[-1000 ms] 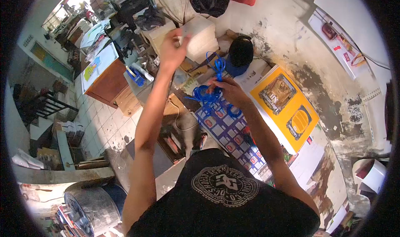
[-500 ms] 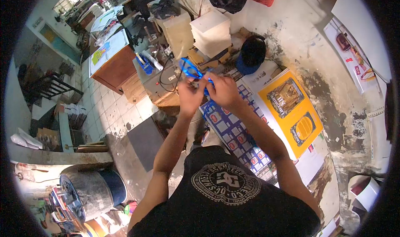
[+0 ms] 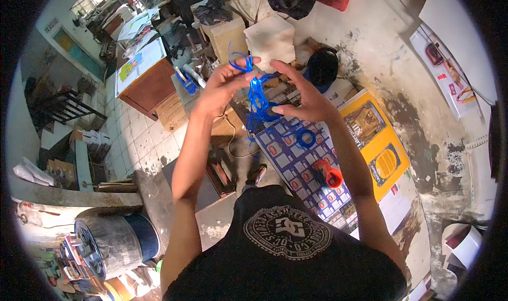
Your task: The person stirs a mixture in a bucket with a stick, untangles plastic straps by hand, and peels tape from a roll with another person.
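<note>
My left hand pinches a tangle of thin blue plastic strapping between thumb and fingers. A loop of it rises above the fingertips, and a bunch of strands hangs below, over the table's near corner. To the right is my right hand, its thumb and fingers spread wide around the bunch, with the thumb tip close to the hanging strands. Beneath the hands lies a blue-and-white printed sheet. On it are a blue ring-shaped coil and an orange-red cup-like object, near my right forearm.
Yellow printed covers lie on the table's right side. A stack of pale paper and a dark round container stand behind the hands. At left are a wooden desk and a large drum. A cord hangs below the left hand.
My hands have moved apart, the left up and leftward, the right opening away to the right. The blue strapping now hangs down in a longer bunch between them.
</note>
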Action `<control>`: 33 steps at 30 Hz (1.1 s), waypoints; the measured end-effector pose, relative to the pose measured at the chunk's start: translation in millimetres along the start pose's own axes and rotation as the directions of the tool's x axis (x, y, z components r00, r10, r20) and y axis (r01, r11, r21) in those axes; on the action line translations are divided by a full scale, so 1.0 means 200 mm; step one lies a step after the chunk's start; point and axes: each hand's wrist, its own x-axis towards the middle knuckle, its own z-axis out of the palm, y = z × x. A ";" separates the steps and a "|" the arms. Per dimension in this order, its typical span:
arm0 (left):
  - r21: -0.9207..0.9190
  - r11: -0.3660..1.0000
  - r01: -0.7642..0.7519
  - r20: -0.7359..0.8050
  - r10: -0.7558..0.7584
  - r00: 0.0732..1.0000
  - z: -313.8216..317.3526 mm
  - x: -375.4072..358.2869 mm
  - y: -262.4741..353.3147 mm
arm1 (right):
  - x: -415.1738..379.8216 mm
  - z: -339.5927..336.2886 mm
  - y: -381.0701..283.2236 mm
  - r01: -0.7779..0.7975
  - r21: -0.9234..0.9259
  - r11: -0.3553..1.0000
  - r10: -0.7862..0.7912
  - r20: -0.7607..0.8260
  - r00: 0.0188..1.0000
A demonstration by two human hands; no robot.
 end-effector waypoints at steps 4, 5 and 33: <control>0.283 0.956 -0.078 0.101 0.052 0.994 -0.06 0.12 0.16 | 0.10 0.03 0.10 0.107 -0.023 0.994 -0.107 0.009 0.994; 0.308 0.947 -0.088 0.099 0.060 0.993 -0.07 0.15 0.20 | 0.13 0.03 0.12 0.137 0.004 0.991 -0.137 -0.004 0.991; 0.341 0.936 -0.091 -0.079 0.125 0.989 -0.15 0.40 0.46 | 0.41 -0.29 0.06 -0.177 0.126 0.976 0.132 0.299 0.945</control>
